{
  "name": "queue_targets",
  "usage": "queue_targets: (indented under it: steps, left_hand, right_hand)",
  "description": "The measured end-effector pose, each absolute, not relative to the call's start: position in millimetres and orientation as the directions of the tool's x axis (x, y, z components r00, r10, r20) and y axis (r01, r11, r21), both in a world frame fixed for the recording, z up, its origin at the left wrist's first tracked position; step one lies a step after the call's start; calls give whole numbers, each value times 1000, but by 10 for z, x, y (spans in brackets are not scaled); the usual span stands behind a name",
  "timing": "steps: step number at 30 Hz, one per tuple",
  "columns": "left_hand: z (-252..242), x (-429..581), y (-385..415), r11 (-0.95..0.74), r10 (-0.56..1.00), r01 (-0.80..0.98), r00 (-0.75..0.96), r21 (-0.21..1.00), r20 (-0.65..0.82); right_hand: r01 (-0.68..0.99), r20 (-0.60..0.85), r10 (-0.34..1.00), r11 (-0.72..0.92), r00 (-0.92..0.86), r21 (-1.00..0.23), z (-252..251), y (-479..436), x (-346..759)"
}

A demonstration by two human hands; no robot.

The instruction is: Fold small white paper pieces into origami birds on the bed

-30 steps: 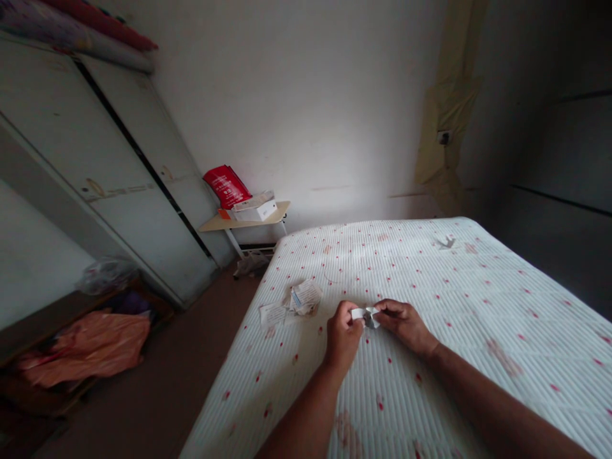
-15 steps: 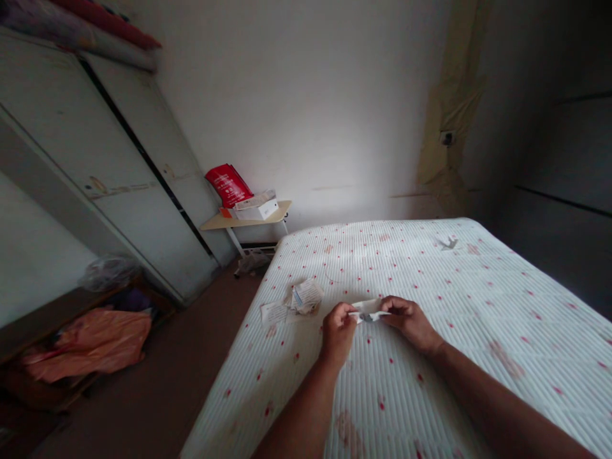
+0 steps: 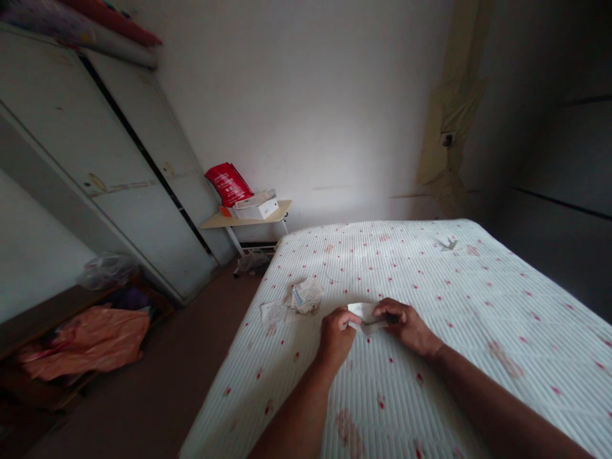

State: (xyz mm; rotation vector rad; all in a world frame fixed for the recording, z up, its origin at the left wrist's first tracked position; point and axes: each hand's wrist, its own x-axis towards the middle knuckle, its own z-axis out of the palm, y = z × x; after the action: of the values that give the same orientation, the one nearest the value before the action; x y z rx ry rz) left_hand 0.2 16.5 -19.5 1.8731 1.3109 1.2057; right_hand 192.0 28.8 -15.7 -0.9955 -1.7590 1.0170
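- Both hands meet over the bed: your left hand is closed on the left end of a small white paper, thumb and fingertips pinching it.
- Your right hand pinches the paper's right end, fingers curled over the top edge.
- That paper sits stretched between your two hands, low over the mattress; I cannot tell whether it touches the cover. It's slightly crumpled, and any print on it is too small to read.
- Under your forearms runs the mattress's white ribbed cover, dotted with small red marks.
- Just left of your left hand, a loose heap of paper scraps lies on the cover, with one flat scrap beside it, nearer the bed's edge.
- Far up the bed to the right, well apart from your hands, one more crumpled scrap.
- Beyond the bed's far left corner, a small side table stands against the wall, carrying a white box and a red bag.
- Along the left wall, a tall pale wardrobe; below it on the floor, an orange cloth and a clear plastic bag.
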Motion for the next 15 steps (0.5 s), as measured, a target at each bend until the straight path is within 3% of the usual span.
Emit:
queue_targets:
  steps: [4,11,15]
  left_hand:
    - [-216,-4,183,-404,908,402,68,822,413]
    - [-264,5,198,-435,896,283,42,855,442]
    - [-233,53,162,-464,885,239,94,853,456]
  right_hand:
    - [163,300,891,370,-341,-915,-128,293,1935]
    - [-161,117,944,70,-308,-984,-68,338,2016]
    - [-120,71,947,35,-312,-992,-79,322,1934]
